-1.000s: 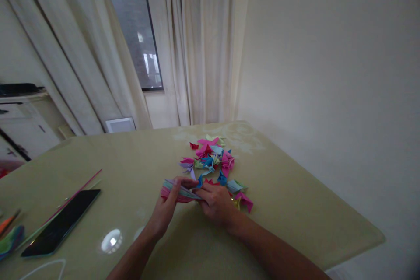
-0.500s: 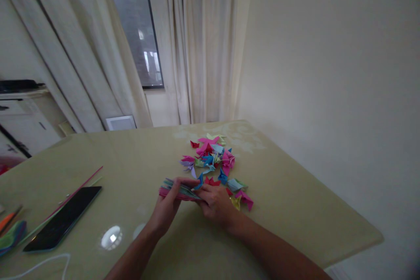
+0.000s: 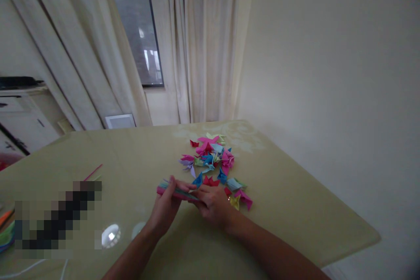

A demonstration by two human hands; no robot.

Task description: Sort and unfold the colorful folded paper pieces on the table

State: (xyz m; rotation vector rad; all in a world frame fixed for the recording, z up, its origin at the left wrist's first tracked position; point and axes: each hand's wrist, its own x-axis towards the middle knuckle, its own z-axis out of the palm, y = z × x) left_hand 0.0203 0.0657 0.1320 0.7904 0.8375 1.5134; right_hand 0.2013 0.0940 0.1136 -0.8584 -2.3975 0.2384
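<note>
Both my hands meet at the middle of the table over a flat stack of coloured paper sheets (image 3: 167,187), pink at the edge with green and blue layers. My left hand (image 3: 166,210) grips the stack's near side, thumb on top. My right hand (image 3: 211,203) is closed on its right end, fingers pinched over the paper. Just beyond my hands lies a scatter of several small folded paper pieces (image 3: 211,157) in pink, blue, red, yellow and purple, stretching toward the far edge.
The olive-green table (image 3: 295,201) ends at the right by a bare wall. On the left lie a blurred dark flat object (image 3: 55,221), thin pink sticks (image 3: 93,170), a white cable (image 3: 29,267) and colourful items at the edge. Curtains and a window stand behind.
My hands and the paper stack have stayed in place, with only slight finger shifts on the sheets. The view has tilted a little.
</note>
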